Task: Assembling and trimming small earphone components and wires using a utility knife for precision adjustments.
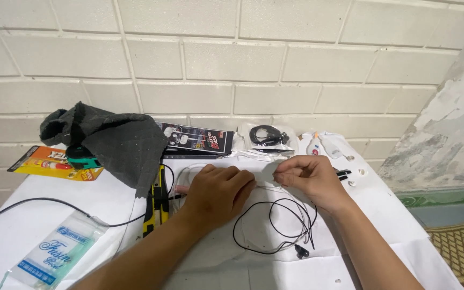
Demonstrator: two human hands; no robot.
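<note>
Left hand (218, 190) lies flat, palm down, pinning a clear packet (191, 174) to the table (393, 215); its grip is open. Right hand (310, 177) pinches a small white piece (269, 171), fingertips closed, just beyond the looped black wire (272, 225) lying near.

Matt dark cloth (116, 142), glossy black cable (275, 225)

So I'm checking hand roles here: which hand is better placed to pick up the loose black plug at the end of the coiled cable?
Probably the right hand. The black plug lies near its forearm, beside the coiled cable. The left hand rests flat further left, near the yellow-handled tool.
</note>
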